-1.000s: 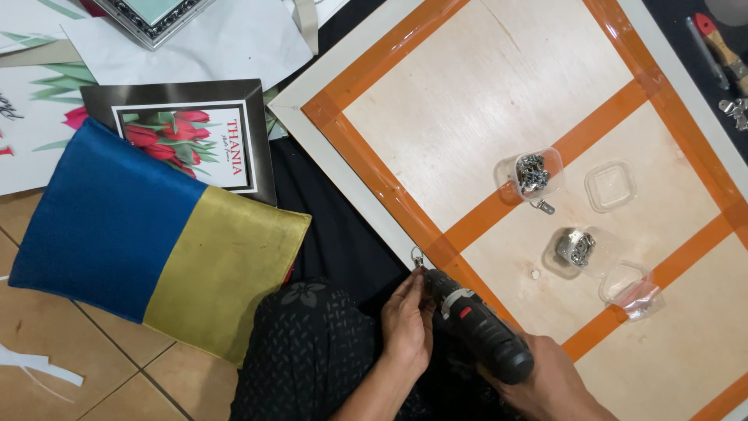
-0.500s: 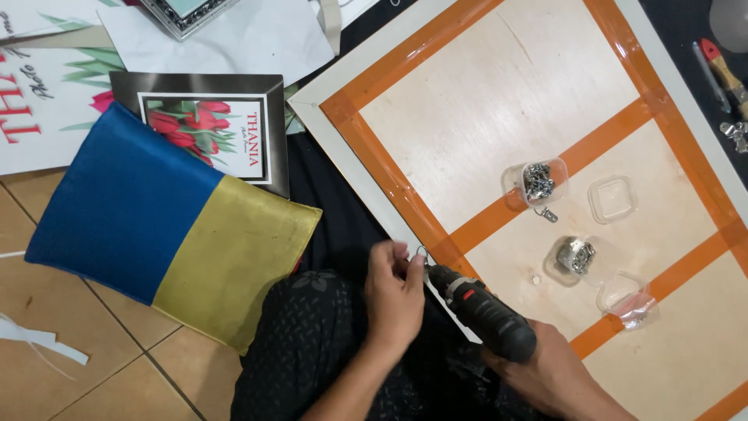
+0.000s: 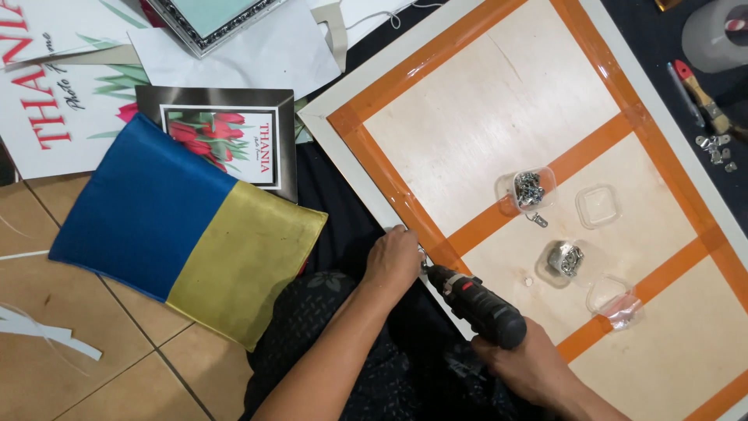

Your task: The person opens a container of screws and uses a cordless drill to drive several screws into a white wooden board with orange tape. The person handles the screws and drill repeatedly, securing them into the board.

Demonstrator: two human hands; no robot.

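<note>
The right hand grips a black cordless drill, its tip at the white edge of the frame back. The left hand, fingers curled, presses on that edge just beside the tip. A blue-and-yellow cushion lies to the left on the floor.

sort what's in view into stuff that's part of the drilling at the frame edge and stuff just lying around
In use:
- cordless drill, held in the right hand
- left hand, pressed on the frame's edge at the drill tip
- white frame with its orange-taped backing board
- two open tubs of metal hardware

Lying about:
- blue and yellow cushion
- tulip picture
- paintbrush
</note>
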